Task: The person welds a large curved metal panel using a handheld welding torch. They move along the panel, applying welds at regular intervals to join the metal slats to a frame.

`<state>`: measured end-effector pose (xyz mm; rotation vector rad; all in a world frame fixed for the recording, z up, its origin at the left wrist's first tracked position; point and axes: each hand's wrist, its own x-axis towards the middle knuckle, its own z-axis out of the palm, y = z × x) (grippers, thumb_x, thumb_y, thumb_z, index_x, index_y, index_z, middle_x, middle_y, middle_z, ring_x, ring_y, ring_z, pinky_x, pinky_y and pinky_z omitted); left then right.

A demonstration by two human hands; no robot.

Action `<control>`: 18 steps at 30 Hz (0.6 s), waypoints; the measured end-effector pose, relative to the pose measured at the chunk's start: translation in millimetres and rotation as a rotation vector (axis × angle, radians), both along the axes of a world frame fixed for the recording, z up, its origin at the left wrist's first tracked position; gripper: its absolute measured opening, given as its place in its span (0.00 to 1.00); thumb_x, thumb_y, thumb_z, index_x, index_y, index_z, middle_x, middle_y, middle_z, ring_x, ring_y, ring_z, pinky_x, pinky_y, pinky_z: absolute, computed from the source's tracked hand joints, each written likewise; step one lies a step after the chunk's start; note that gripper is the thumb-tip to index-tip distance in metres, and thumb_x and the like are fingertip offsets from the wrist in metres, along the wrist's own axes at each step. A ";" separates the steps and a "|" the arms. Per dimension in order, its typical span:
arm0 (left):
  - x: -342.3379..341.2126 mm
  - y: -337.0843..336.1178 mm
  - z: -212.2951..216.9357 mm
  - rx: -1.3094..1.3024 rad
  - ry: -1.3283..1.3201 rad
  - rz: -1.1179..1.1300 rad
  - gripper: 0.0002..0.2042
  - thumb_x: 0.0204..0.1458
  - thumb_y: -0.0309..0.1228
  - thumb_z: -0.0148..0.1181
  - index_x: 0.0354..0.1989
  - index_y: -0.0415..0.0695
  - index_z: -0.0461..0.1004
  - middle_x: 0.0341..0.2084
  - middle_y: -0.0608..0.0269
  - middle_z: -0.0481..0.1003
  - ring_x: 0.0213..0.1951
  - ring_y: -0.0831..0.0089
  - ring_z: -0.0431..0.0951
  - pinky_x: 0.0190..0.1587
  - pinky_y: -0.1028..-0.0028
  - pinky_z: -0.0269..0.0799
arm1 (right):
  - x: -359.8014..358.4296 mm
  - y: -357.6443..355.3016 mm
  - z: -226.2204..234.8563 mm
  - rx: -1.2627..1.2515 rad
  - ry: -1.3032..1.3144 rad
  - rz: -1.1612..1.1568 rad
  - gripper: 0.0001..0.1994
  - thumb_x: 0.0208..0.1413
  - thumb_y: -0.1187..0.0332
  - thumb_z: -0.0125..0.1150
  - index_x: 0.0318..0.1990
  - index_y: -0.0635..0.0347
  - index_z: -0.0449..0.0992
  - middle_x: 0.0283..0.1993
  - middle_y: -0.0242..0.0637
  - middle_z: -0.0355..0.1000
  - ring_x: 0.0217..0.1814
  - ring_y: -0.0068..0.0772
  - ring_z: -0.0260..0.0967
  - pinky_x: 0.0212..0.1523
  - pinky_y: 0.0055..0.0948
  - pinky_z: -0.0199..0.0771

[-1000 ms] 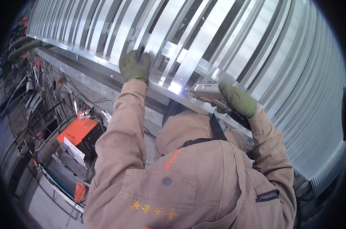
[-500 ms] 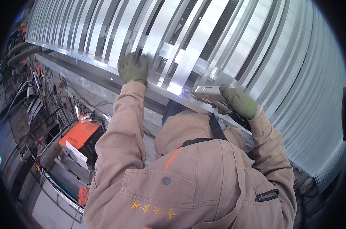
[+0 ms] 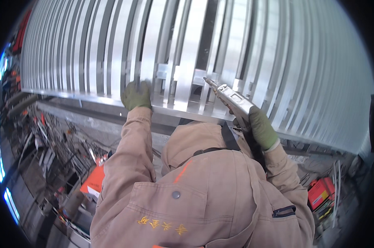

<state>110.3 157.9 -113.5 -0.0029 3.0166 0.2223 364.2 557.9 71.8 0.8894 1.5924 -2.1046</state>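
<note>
My right hand point(image 3: 262, 129), in a green work glove, is wrapped round the grip of a silver welding gun point(image 3: 235, 98). Its nozzle points up and left over the slats, with no arc glowing at the tip. My left hand point(image 3: 136, 96), also gloved in green, lies on the near edge of an aluminium slat panel point(image 3: 185, 78), thumb apart from the fingers; the fingertips are somewhat blurred. Long shiny slats run away from me, with dark gaps between them. Short cross pieces show under the slats between my hands.
An orange machine point(image 3: 94, 180) stands on the floor at left, among scattered metal scraps and cables. A red-orange case point(image 3: 320, 193) lies at lower right beside pale rods point(image 3: 337, 188). Beneath the panel's near edge runs a grey beam point(image 3: 79, 117).
The bright arc at the panel's near edge has gone out. The welding gun has swung upward, its nozzle lifted farther over the slats. My left hand stays on the panel edge. The view has turned.
</note>
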 end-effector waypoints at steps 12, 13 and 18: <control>-4.4 15.4 25.8 -0.002 -0.083 -0.018 0.35 0.68 0.64 0.55 0.65 0.45 0.83 0.64 0.59 0.84 0.71 0.56 0.77 0.81 0.56 0.56 | 52.8 -66.7 50.6 0.495 0.110 -0.121 0.50 0.77 0.25 0.45 0.82 0.66 0.68 0.45 0.55 0.84 0.45 0.47 0.85 0.50 0.40 0.81; -4.2 15.7 26.7 -0.006 -0.095 -0.020 0.35 0.68 0.64 0.55 0.65 0.45 0.83 0.64 0.59 0.83 0.71 0.56 0.77 0.81 0.55 0.56 | 53.4 -70.4 53.8 0.517 0.100 -0.117 0.49 0.77 0.25 0.45 0.82 0.66 0.68 0.45 0.55 0.84 0.45 0.48 0.85 0.50 0.41 0.82; -7.3 10.1 20.9 -0.009 -0.091 -0.052 0.35 0.68 0.63 0.55 0.66 0.44 0.84 0.67 0.57 0.82 0.71 0.53 0.77 0.81 0.54 0.56 | 53.3 -83.2 60.6 0.551 0.099 -0.090 0.48 0.77 0.27 0.47 0.83 0.64 0.67 0.47 0.57 0.85 0.46 0.49 0.86 0.49 0.42 0.82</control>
